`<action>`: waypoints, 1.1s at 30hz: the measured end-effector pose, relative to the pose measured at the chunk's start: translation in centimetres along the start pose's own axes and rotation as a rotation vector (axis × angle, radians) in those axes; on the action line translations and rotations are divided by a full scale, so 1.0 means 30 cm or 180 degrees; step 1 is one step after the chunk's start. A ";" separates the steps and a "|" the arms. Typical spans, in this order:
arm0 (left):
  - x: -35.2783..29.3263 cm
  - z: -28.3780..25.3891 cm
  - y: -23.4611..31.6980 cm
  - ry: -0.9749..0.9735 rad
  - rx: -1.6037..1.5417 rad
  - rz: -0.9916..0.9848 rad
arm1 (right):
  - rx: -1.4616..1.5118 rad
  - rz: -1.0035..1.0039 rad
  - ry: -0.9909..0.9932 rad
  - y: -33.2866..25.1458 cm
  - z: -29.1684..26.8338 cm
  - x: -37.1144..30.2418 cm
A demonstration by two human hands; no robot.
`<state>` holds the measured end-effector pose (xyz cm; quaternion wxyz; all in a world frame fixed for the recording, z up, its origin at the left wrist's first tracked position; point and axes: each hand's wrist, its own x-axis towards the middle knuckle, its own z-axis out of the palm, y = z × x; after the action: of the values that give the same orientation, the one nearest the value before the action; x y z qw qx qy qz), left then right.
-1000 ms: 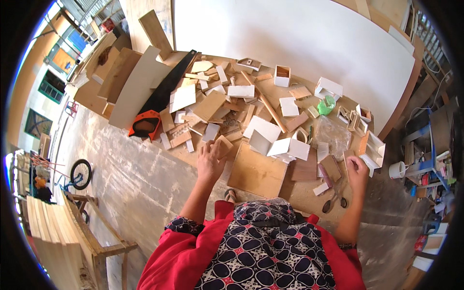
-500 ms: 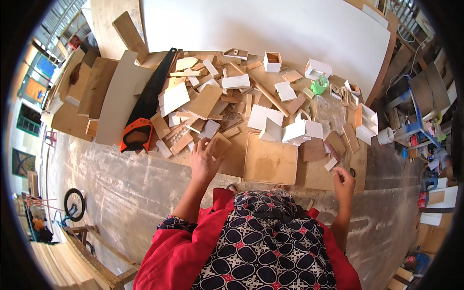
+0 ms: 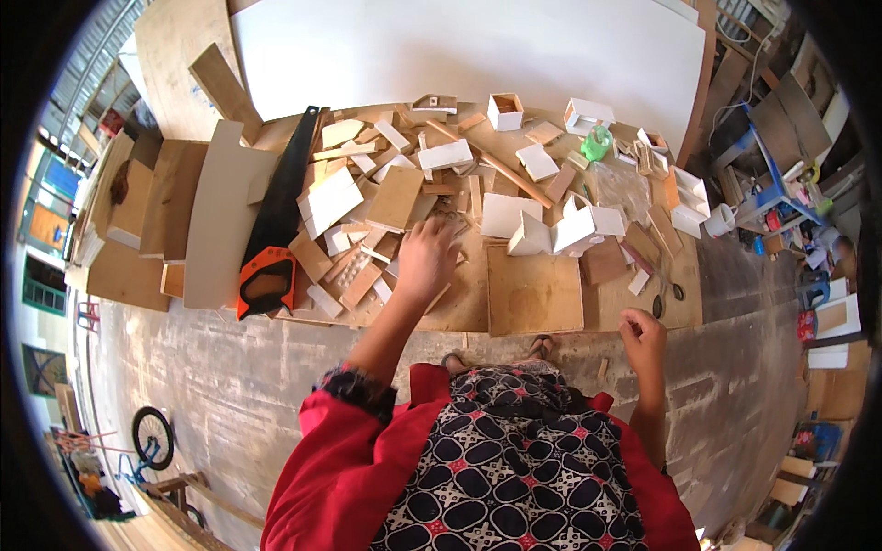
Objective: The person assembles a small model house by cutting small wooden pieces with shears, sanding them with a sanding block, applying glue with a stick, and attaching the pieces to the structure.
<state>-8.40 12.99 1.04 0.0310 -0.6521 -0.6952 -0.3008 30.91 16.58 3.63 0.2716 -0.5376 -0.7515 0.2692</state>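
My left hand [image 3: 430, 260] is over the right part of a pile of wood offcuts. Its fingers reach forward, slightly apart and bent down, with the tips partly hidden; no piece shows in them. A tan rectangular board [image 3: 395, 197] lies just beyond the fingers, and the edge of a small offcut [image 3: 438, 297] shows beside the wrist. Loosely curled, my right hand [image 3: 643, 336] hangs at the table's front edge with nothing visible in it. Near it lie scissors with dark handles [image 3: 669, 296]. Between the hands is a shallow wooden tray [image 3: 536, 289].
A handsaw with an orange handle [image 3: 267, 283] lies at the left beside a curved pale panel [image 3: 213, 216]. White box pieces [image 3: 588, 228] stand behind the tray, with a green plastic container [image 3: 596, 143] farther back. A large white board [image 3: 478, 55] rises behind the table.
My left hand has moved forward and right over the pile; the small wood block at its fingers no longer shows there. My right hand has drawn back slightly, uncovering the scissors. The view has shifted.
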 end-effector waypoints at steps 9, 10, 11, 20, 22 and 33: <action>0.318 0.248 -0.107 -0.1104 0.0630 -0.1119 | -0.0158 0.0145 0.0133 -0.025 -0.100 -0.116; 0.323 0.250 -0.116 -0.1059 0.0615 -0.1041 | -0.0150 0.0187 0.0177 -0.026 -0.113 -0.127; 0.325 0.246 -0.112 -0.1041 0.0593 -0.0932 | -0.0145 0.0267 0.0238 -0.022 -0.122 -0.152; 0.208 0.119 -0.110 -0.0679 -0.4099 -0.1606 | -0.0266 0.0374 0.0326 -0.010 -0.131 -0.200; 0.139 0.033 -0.040 -0.0942 -0.5509 -0.1814 | 0.0050 0.0395 0.0197 -0.035 -0.112 -0.185; -0.087 -0.250 0.220 -0.1651 -0.5874 0.0524 | 0.2370 -0.0233 -0.1567 -0.509 0.103 -0.050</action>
<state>-4.52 7.01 8.53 -0.6280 -0.5126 -0.1220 -0.5727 19.06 10.57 11.91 0.2691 -0.2962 -0.6640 0.6316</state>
